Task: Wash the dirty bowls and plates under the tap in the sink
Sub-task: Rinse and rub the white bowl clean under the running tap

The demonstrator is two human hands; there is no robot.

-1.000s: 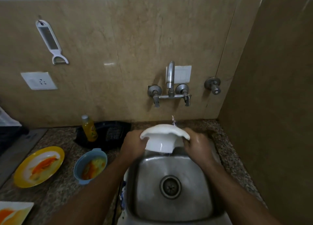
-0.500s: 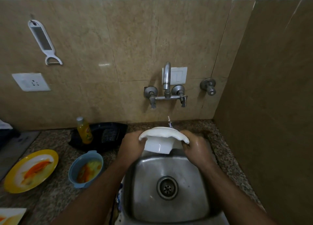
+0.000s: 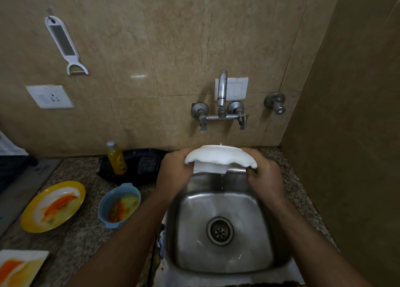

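A white bowl with a wavy rim (image 3: 218, 157) is held over the back of the steel sink (image 3: 223, 263), under the tap (image 3: 222, 90), tilted with its underside toward me. My left hand (image 3: 173, 170) grips its left rim and my right hand (image 3: 263, 171) grips its right rim. A thin stream of water falls from the bowl into the sink. On the counter at the left wait a dirty blue bowl (image 3: 104, 204), a dirty yellow plate (image 3: 32, 215) and a dirty white square plate (image 3: 36, 258).
An orange soap bottle (image 3: 116, 158) stands on a black tray (image 3: 151, 154) behind the blue bowl. A peeler (image 3: 65, 44) hangs on the tiled wall above a socket (image 3: 49, 96). A side wall closes in on the right of the sink.
Both hands keep hold of the white bowl under the tap; it has turned slightly, with its rim a little flatter and wider toward me. The view has shifted a little.
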